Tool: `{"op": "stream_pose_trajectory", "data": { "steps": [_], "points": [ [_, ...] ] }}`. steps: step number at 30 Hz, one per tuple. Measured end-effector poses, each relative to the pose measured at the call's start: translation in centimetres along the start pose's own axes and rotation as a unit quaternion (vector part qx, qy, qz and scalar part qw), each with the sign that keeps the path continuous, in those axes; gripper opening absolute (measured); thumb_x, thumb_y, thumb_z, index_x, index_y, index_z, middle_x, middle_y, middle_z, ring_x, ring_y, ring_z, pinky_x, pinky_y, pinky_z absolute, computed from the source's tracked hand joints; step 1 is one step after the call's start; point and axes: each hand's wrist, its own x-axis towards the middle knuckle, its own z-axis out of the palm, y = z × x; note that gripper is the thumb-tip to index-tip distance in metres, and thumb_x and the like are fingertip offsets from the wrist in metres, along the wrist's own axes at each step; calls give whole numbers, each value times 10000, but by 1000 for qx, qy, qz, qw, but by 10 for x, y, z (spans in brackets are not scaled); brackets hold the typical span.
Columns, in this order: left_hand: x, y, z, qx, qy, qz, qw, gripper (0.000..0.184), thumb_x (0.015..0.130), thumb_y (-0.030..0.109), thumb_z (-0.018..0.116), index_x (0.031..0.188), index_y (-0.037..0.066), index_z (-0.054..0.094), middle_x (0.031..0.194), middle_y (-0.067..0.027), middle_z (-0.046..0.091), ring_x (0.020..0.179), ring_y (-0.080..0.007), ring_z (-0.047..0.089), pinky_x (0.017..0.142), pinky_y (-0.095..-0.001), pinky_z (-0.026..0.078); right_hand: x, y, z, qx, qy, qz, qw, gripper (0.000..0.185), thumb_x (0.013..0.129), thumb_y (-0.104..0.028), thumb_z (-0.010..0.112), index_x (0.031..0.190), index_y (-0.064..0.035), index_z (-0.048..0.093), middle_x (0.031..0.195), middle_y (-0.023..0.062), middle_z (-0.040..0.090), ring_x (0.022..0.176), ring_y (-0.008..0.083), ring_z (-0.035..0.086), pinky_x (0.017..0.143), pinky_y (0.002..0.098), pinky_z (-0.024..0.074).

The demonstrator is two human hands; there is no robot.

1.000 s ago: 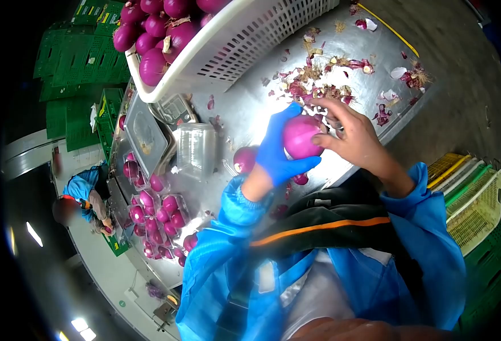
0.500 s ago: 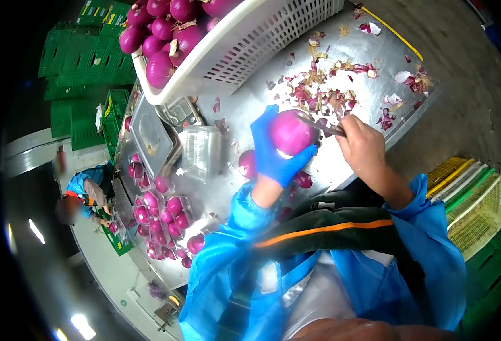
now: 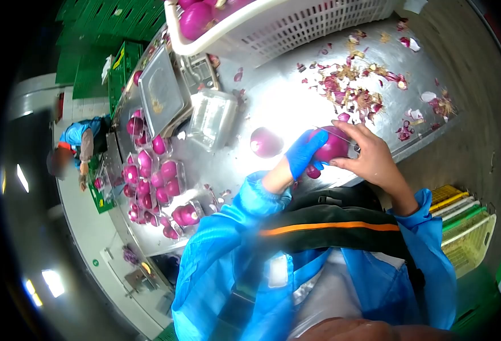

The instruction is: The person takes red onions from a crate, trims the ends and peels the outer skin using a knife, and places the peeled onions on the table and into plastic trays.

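Observation:
A large red onion sits between my two hands, above the near edge of the metal table. My left hand, in a blue glove, is wrapped round its left side. My bare right hand is at its right side, thumb and forefinger curled about it. A thin knife shows as a narrow line across the onion's top; its handle is hidden in my right hand. Another large onion rests on the table to the left. A smaller one lies just below my hands.
A white crate of onions stands at the back. Peel scraps litter the metal table. To the left are a scale, an empty clear tub and packed onions. A person works farther left.
The onion has come lower and nearer my body. My right hand has closed in from beside it to round its right side, and the knife now lies across its top. The view has shifted.

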Motion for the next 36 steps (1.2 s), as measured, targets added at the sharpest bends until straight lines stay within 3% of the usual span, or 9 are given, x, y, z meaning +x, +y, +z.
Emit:
{"op": "stream_pose_trajectory", "data": {
  "steps": [6, 11, 15, 19, 20, 26, 30, 33, 36],
  "points": [
    [-18, 2, -29, 19, 13, -5, 1000, 474, 984, 392, 533, 1261, 9, 567, 1078, -147, 650, 849, -212, 651, 730, -313, 533, 16, 36, 32, 259, 2, 26, 966, 591, 842, -298, 723, 1283, 34, 513, 1027, 98, 643, 882, 178, 629, 768, 311, 511],
    [-21, -16, -103, 659, 283, 208, 665, 662, 776, 422, 739, 1291, 53, 549, 1184, -203, 606, 1067, -358, 587, 901, -470, 472, 31, 30, 62, 368, -28, 163, 915, 560, 851, -292, 714, 1288, -9, 508, 870, 15, 596, 589, 36, 499, 490, 184, 370],
    [-18, -38, -101, 702, 312, 66, 637, 839, 634, 521, 794, 1309, 95, 534, 1267, -189, 577, 1128, -373, 574, 910, -484, 477, 48, 27, 91, 316, 6, 152, 937, 505, 839, -260, 724, 1252, -35, 539, 982, 54, 617, 826, 105, 584, 702, 247, 469],
    [-2, -47, -100, 658, 293, -40, 693, 969, 620, 561, 799, 1404, 151, 403, 1345, -168, 447, 1164, -362, 487, 952, -481, 412, 58, 21, 108, 227, 27, 126, 965, 472, 832, -276, 731, 1200, -28, 570, 1035, 71, 632, 972, 158, 587, 860, 303, 465],
    [2, -50, -99, 666, 348, 34, 659, 781, 606, 469, 797, 1244, 94, 545, 1061, -151, 603, 967, -342, 617, 809, -473, 515, 60, 25, 112, 226, 33, 127, 965, 475, 831, -285, 733, 1195, -27, 571, 1031, 73, 633, 968, 158, 589, 857, 302, 466],
    [-12, -74, -124, 517, 344, 177, 764, 794, 720, 418, 751, 1377, 90, 449, 1292, -215, 495, 1168, -399, 491, 953, -500, 425, 65, 19, 113, 105, 46, 114, 987, 525, 851, -378, 697, 1246, -63, 555, 1055, 142, 657, 955, 269, 649, 835, 364, 496],
    [-29, -62, -119, 509, 316, 105, 794, 671, 773, 358, 714, 1333, 56, 500, 1237, -233, 549, 1142, -399, 524, 964, -474, 429, 65, -7, 123, -165, 19, 90, 982, 530, 899, -419, 600, 1290, -68, 531, 1079, 195, 613, 954, 399, 620, 817, 456, 496],
    [-48, -46, -128, 526, 315, 61, 788, 567, 824, 320, 677, 1300, 50, 532, 1216, -215, 575, 1100, -375, 557, 943, -449, 451, 65, 14, 131, -161, 55, 68, 983, 475, 933, -377, 562, 1281, -56, 532, 1066, 192, 596, 924, 397, 619, 805, 468, 492],
    [-61, -74, -155, 488, 390, 209, 752, 409, 910, 246, 606, 1260, 38, 572, 1210, -169, 596, 1075, -320, 580, 940, -426, 465, 59, 41, 129, -122, 71, 71, 988, 385, 943, -262, 571, 1238, -15, 563, 999, 199, 641, 870, 332, 648, 746, 418, 504]
  ]
}}
